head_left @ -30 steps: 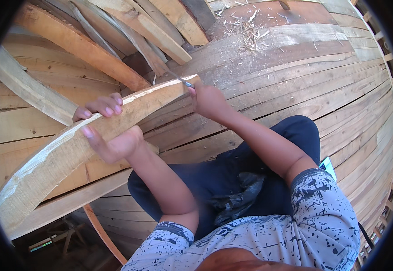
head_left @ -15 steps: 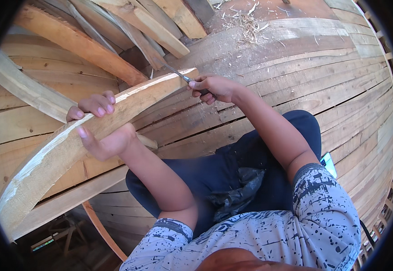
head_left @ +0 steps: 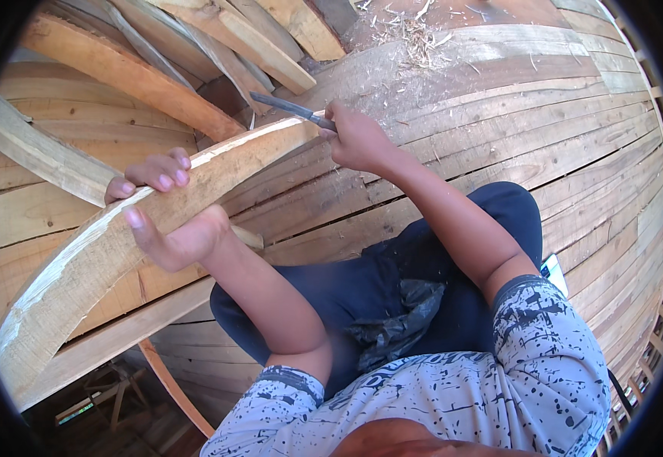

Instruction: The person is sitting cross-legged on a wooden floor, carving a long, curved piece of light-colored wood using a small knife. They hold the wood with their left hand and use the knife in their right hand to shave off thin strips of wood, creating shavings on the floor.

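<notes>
A long curved timber (head_left: pixel 229 171) slants from the lower left up toward the middle, its top edge freshly cut and pale. My left hand (head_left: pixel 171 209) grips it around the middle, fingers over the far edge and thumb on the near side. Close to the timber's upper right end, my right hand (head_left: pixel 358 137) is closed round the handle of a long-bladed hand tool (head_left: pixel 289 107). Its straight grey blade points left across the timber's tip; whether it is a chisel or a knife I cannot tell. My fingers hide most of the handle.
Loose timbers (head_left: pixel 129 72) lie at the upper left, beside another curved piece (head_left: pixel 49 152). Wood shavings (head_left: pixel 419 42) are heaped on the curved planking (head_left: pixel 453 99). A dark gap (head_left: pixel 110 404) opens at the lower left. A pale flat object (head_left: pixel 554 276) lies beside my right knee.
My right hand has rotated and shifted slightly upward, turning the blade's broad face into view across the timber end. My left hand and the timber have barely moved.
</notes>
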`<state>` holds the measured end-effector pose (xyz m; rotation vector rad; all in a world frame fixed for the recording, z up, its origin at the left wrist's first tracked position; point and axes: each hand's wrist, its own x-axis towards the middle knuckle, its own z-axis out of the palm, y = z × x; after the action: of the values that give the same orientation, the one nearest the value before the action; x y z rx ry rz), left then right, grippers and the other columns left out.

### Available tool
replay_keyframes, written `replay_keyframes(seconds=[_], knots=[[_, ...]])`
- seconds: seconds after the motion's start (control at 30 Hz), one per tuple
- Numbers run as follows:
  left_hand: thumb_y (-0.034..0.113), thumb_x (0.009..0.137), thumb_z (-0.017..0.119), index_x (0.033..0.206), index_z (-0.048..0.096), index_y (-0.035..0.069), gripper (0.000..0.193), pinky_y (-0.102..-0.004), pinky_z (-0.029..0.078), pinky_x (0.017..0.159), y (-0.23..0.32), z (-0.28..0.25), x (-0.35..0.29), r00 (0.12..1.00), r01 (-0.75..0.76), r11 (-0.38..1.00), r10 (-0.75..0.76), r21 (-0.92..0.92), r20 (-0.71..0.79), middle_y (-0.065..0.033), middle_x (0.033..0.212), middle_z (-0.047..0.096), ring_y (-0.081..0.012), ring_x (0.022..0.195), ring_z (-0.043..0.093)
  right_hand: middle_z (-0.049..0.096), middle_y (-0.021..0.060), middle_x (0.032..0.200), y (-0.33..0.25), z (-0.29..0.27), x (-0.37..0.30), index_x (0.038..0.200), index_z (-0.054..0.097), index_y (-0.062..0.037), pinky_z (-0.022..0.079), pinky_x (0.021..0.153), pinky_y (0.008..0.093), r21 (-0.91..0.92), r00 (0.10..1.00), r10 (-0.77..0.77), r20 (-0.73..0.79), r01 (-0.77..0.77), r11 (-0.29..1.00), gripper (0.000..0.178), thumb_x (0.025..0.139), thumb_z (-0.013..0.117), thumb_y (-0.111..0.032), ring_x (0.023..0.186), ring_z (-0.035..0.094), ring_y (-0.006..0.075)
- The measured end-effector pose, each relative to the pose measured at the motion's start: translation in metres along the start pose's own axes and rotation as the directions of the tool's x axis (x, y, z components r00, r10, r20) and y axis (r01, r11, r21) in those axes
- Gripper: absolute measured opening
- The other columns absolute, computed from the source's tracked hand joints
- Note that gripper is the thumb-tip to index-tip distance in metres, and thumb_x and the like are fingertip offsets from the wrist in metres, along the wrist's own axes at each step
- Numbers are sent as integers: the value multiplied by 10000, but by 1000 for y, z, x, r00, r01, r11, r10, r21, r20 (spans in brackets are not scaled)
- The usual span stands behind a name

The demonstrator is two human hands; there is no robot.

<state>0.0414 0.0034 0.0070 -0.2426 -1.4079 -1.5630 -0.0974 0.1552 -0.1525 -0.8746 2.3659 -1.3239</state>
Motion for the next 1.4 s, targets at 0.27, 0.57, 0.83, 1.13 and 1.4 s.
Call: replay_keyframes(seconds=[0.27, 0.57, 0.83, 1.13, 1.4], knots=[[453, 971, 555, 1118, 500, 113, 374, -413, 466, 801, -21, 34, 3, 937, 28, 966, 65, 259, -344, -77, 785, 562, -203, 777, 564, 636, 265, 791, -4, 8, -7, 1014, 547, -15, 485, 695, 530, -79, 993, 0, 120, 10, 997, 177, 978, 528, -187, 787, 627, 459], [437, 991, 485, 1032, 520, 103, 339, -398, 435, 745, -22, -2, -9, 986, 39, 999, -44, -36, -164, -79, 778, 569, -195, 729, 540, 675, 235, 826, 13, 5, -4, 969, 636, 2, 500, 737, 540, -246, 975, 202, 93, -174, 954, 266, 985, 505, -229, 807, 663, 426], [409, 994, 461, 1004, 507, 91, 322, -404, 437, 741, -22, 3, -8, 990, 13, 1000, -13, 3, -140, -90, 778, 564, -195, 717, 535, 638, 267, 750, -9, 8, -5, 946, 609, -2, 485, 701, 565, -115, 992, 68, 111, -55, 992, 306, 1004, 481, -274, 764, 633, 472], [379, 980, 494, 1001, 506, 85, 296, -408, 439, 748, -21, 4, -8, 991, 15, 1000, -13, 14, -135, -88, 790, 564, -199, 717, 537, 662, 189, 737, 0, 12, -4, 966, 634, -74, 484, 643, 532, -206, 1000, 13, -14, -15, 978, 221, 955, 543, -275, 719, 652, 417], [367, 971, 507, 1006, 497, 78, 291, -411, 447, 728, -20, 4, -10, 997, -6, 1000, 6, 0, -78, -98, 766, 557, -204, 701, 537, 678, 137, 761, -7, 3, -3, 885, 624, -100, 482, 601, 500, -337, 988, -61, -143, 10, 941, 76, 891, 611, -175, 703, 664, 371]])
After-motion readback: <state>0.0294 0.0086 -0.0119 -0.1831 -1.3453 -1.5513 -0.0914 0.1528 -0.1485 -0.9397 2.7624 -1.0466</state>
